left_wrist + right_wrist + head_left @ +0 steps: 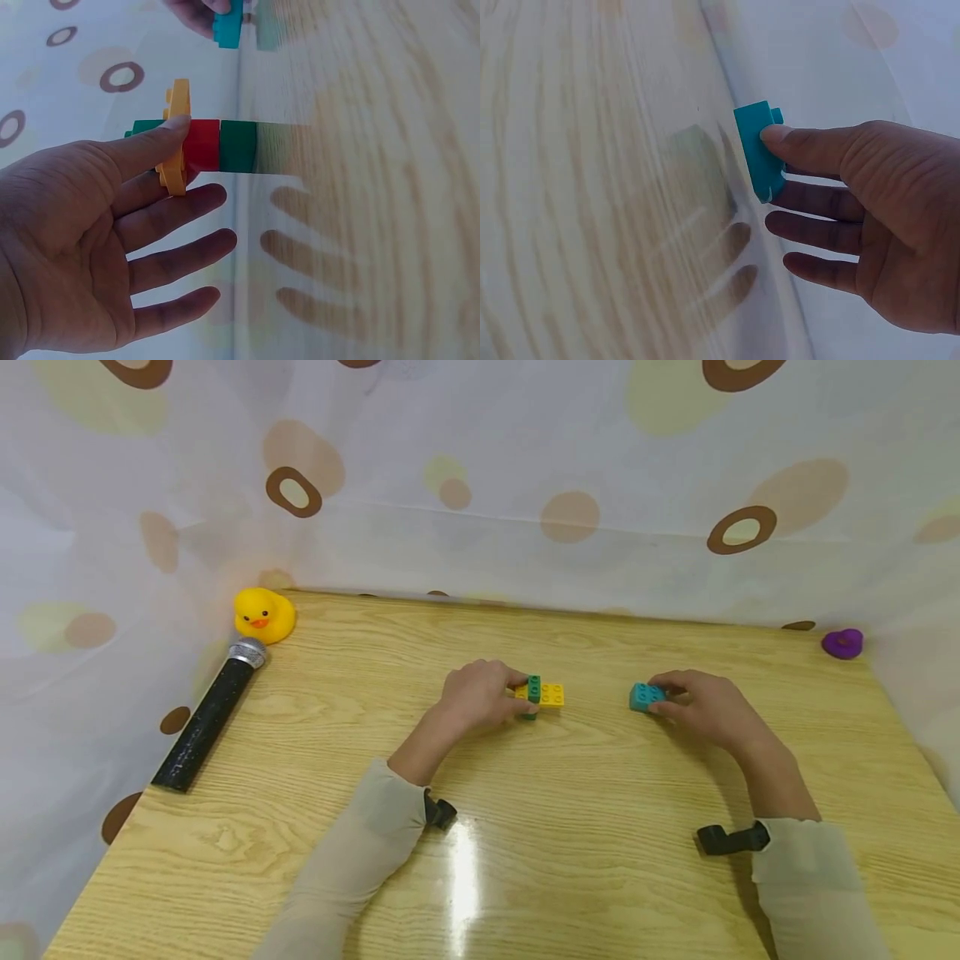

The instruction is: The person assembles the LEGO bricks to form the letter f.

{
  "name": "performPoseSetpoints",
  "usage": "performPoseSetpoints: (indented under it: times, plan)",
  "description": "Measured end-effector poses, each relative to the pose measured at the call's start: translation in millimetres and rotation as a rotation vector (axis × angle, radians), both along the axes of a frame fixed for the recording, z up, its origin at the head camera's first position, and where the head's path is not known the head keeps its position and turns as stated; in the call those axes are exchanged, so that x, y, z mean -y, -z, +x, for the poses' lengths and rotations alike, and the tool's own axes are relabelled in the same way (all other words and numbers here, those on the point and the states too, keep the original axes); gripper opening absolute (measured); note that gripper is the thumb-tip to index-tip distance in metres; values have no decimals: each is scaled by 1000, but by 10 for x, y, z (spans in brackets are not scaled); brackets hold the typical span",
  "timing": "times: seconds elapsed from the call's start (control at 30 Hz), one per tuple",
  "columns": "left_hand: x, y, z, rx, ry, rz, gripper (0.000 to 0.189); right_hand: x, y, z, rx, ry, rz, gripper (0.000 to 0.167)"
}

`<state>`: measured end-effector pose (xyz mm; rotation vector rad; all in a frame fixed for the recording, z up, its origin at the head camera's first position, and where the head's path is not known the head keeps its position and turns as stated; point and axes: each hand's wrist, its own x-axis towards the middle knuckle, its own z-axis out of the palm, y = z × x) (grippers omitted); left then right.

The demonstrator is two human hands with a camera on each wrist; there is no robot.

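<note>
Near the middle of the table, my left hand (pixel 482 695) pinches a small stack of toy bricks between thumb and forefinger. In the left wrist view the stack shows a green brick (pixel 238 147) at the bottom, a red brick (pixel 204 144) above it, then a flat yellow piece (pixel 178 97) lying crosswise, and another green brick (pixel 144 127) on top. To the right, my right hand (pixel 705 706) pinches a teal brick (pixel 757 154) between thumb and fingers; in the right wrist view it appears slightly tilted, just off the table. A gap separates the two hands.
A yellow rubber duck (pixel 266 616) sits at the back left corner, with a black microphone (pixel 210 714) lying in front of it. A small purple duck (pixel 843 643) is at the back right. A patterned curtain (pixel 495 485) borders the wooden table (pixel 585 860).
</note>
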<state>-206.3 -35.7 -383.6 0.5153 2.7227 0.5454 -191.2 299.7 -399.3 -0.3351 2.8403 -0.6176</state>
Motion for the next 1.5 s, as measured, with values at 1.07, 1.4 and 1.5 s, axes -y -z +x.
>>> performPoseSetpoints:
  times: [1.07, 1.4, 1.5]
  plan:
    - [-34, 5, 25, -107, 32, -84, 54, 711, -374, 36, -148, -132, -137, 40]
    - [-40, 11, 15, -102, 38, -87, 55, 894, -303, 0, -192, -185, -168, 36]
    - [-35, 7, 15, -98, 41, -80, 54, 956, -304, -8, -194, -199, -181, 35]
